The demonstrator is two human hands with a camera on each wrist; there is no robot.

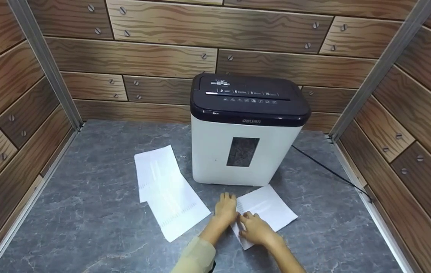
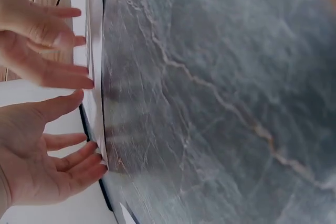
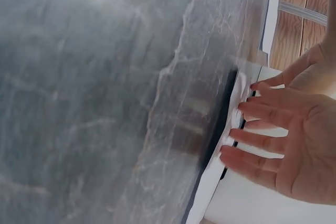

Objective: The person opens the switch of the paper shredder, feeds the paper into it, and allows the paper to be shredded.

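Note:
A white sheet of paper [image 1: 270, 206] with a narrow raised or folded strip along its left edge lies on the floor in front of the shredder. My left hand [image 1: 226, 207] is at this edge, its fingertips touching or very near the paper. Close beside it, my right hand [image 1: 256, 229] touches the same strip nearer to me. Seen in the left wrist view, my left hand [image 2: 52, 153] has loosely spread fingers by the paper's edge. Similarly, my right hand [image 3: 286, 137] shows extended fingers in the right wrist view. Neither hand visibly pinches the sheet.
A white paper shredder [image 1: 215, 155] with a dark lid [image 1: 253, 108] stands behind the hands. Overlapping printed sheets [image 1: 174, 201] lie to the left. A black cord [image 1: 325, 167] runs right across the grey marbled floor [image 1: 98, 212]. Wood-patterned walls [image 1: 155, 57] enclose the area.

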